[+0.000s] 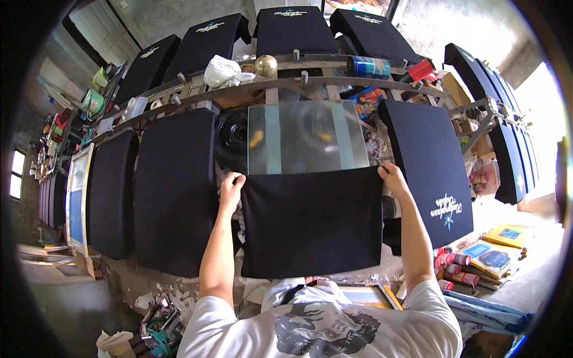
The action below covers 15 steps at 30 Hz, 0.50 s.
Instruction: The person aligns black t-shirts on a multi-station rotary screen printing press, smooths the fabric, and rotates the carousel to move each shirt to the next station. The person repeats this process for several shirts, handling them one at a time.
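Black cloth (313, 224): scene ctr, near side of glass panel (305, 140); hides panel's near edge. L hand (231, 191) & R hand (394, 180) grip far-left & far-right corners resp.; fingertips partly obscured. Round blk item (233, 130) left of panel: partly covered, ID unclear.

Around you rose grey walls (170, 18), with a pale panelled door (98, 27) at the upper left, a two-pane window (18, 162) farther left, and strong daylight (544, 107) whitening the right side.

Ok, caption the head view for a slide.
Left hand and right hand hold black cloth by two corners, clear panel beyond.
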Each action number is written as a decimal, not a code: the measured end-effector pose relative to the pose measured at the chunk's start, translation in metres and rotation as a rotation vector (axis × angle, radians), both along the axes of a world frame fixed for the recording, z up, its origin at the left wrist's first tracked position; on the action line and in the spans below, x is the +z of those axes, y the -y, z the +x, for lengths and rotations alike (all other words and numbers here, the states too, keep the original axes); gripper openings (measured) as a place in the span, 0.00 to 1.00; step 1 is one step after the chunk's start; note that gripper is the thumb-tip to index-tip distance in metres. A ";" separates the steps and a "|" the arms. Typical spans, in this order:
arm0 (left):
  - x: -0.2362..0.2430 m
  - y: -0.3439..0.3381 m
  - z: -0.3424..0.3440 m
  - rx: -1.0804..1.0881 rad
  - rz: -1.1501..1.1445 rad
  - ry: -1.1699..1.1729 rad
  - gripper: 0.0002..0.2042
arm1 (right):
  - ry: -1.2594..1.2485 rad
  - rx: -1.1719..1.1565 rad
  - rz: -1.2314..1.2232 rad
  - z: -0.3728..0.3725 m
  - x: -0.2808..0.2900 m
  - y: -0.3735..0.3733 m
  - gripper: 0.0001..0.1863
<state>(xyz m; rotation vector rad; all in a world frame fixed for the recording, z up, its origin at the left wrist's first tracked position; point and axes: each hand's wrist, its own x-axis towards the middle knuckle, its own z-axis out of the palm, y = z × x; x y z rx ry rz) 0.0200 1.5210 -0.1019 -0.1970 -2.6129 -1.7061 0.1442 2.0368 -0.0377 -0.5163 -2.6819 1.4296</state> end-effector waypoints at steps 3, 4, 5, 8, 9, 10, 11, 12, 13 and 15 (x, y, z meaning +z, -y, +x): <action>0.004 -0.022 -0.061 0.113 0.151 0.077 0.09 | -0.004 -0.094 0.042 -0.061 -0.001 -0.009 0.14; 0.002 -0.026 -0.080 0.058 0.086 0.055 0.09 | -0.019 -0.092 0.153 -0.079 -0.011 -0.014 0.14; -0.003 -0.029 -0.098 0.032 0.053 0.079 0.08 | -0.033 -0.090 0.265 -0.093 -0.020 -0.022 0.14; 0.012 -0.039 -0.146 0.083 0.187 0.049 0.08 | -0.147 -0.152 0.218 -0.147 -0.013 -0.025 0.15; 0.021 -0.045 -0.161 0.100 0.152 0.025 0.08 | -0.197 -0.171 0.185 -0.163 -0.008 -0.026 0.15; 0.024 -0.049 -0.176 0.086 0.126 0.016 0.08 | -0.099 -0.213 0.150 -0.178 0.000 -0.024 0.16; 0.026 -0.053 -0.191 0.073 0.099 0.008 0.09 | -0.088 -0.174 0.221 -0.195 -0.011 -0.030 0.16; 0.014 -0.056 -0.212 0.020 0.058 -0.020 0.09 | -0.082 -0.145 0.297 -0.210 -0.024 -0.043 0.16; 0.010 -0.058 -0.229 0.023 0.028 -0.011 0.08 | -0.074 -0.111 0.370 -0.225 -0.030 -0.048 0.16; 0.002 -0.057 -0.260 0.043 -0.037 0.008 0.08 | -0.157 -0.150 0.327 -0.257 -0.028 -0.052 0.15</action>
